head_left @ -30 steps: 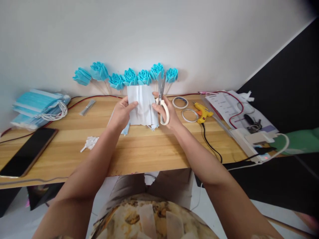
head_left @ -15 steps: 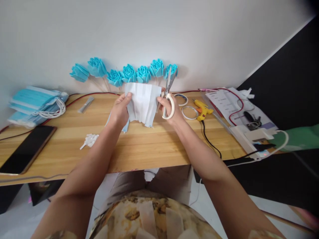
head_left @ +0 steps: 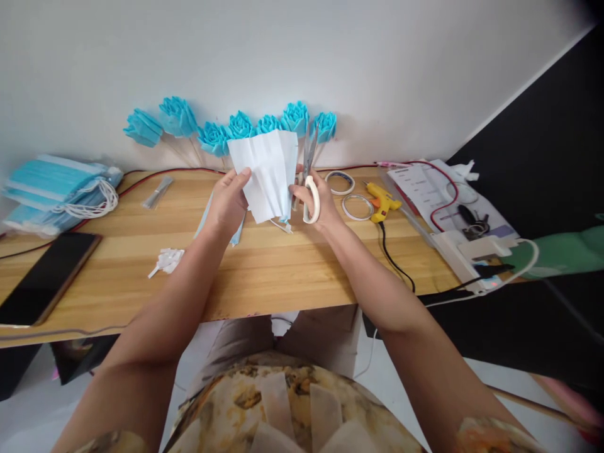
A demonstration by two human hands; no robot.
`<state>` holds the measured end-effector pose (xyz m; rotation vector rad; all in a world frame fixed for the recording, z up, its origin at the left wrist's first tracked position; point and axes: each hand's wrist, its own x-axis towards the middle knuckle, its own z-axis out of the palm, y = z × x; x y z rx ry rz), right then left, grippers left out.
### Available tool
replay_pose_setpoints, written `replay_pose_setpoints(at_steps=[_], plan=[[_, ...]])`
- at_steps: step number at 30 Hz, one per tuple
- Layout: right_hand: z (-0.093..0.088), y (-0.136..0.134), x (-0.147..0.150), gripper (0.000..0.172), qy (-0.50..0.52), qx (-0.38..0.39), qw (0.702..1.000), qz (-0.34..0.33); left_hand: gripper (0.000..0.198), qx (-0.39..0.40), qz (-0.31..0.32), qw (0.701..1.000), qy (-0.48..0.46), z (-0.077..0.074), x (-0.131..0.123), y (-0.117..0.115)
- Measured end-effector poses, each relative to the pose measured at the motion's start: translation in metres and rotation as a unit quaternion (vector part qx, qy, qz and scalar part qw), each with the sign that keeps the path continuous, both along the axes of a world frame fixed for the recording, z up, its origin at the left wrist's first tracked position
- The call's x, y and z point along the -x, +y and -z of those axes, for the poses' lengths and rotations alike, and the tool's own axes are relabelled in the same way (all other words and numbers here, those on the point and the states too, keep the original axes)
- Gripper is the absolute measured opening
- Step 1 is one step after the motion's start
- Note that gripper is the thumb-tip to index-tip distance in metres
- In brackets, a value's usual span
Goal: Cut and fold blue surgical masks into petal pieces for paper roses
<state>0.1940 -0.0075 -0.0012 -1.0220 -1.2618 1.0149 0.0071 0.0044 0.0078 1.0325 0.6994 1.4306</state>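
Observation:
A pleated piece of face mask (head_left: 265, 173), white on the side facing me and light blue at its edges, is held up over the table. My left hand (head_left: 229, 200) pinches its left edge between thumb and fingers. My right hand (head_left: 325, 204) has the white-handled scissors (head_left: 309, 154) in its grip, blades pointing up and slightly apart. The right thumb and fingers also touch the mask piece's right edge. Light blue strips (head_left: 204, 217) lie on the table behind my left hand, partly hidden. Small white scraps (head_left: 168, 260) lie near my left forearm.
Blue fabric flowers (head_left: 213, 138) on sticks lean along the wall. Stacked masks (head_left: 51, 185) and a phone (head_left: 50, 277) lie left. Tape rolls (head_left: 357, 207), a yellow glue gun (head_left: 383, 202), papers (head_left: 415, 182) and a power strip (head_left: 455, 261) are on the right.
Both hands have shifted slightly with the mask piece, which now stands taller and narrower, turned a little. The scissors have moved left with my right hand. The view has shifted slightly.

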Motion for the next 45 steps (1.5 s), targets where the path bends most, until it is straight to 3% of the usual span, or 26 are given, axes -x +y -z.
replay_pose_setpoints(at_steps=[4,8,13,19,24,27,35,39,45], plan=[[0.0,0.001,0.001,0.042,0.001,0.009,1.0,0.017,0.042,-0.002,-0.114,0.991,0.065,0.009,0.002,0.003],[0.003,0.003,0.002,0.048,0.047,-0.005,0.999,-0.001,0.04,-0.028,-0.222,0.972,0.068,0.013,0.014,0.014],[0.006,0.004,0.003,0.061,0.085,0.019,0.996,-0.028,0.051,-0.048,-0.212,0.976,0.036,0.008,0.015,0.016],[0.01,0.002,0.008,0.059,0.12,0.119,0.985,-0.034,0.046,-0.056,-0.084,0.995,-0.016,-0.004,0.003,-0.001],[0.012,-0.002,0.017,0.065,0.168,0.175,0.962,-0.124,0.045,-0.047,-0.033,0.998,-0.014,-0.002,-0.001,-0.005],[0.011,-0.004,0.018,0.059,0.181,0.143,0.961,-0.153,0.047,-0.035,-0.055,0.998,0.005,0.005,-0.001,0.0],[0.006,0.0,0.006,0.042,0.077,-0.009,0.996,-0.034,0.042,-0.035,-0.21,0.973,0.084,0.009,0.005,0.008],[0.001,0.003,0.001,0.04,0.033,-0.046,0.998,-0.006,0.039,-0.056,-0.224,0.969,0.093,0.006,0.01,0.012],[0.0,0.003,-0.002,0.041,0.035,-0.048,0.998,-0.015,0.046,-0.047,-0.209,0.974,0.071,0.002,0.01,0.01]])
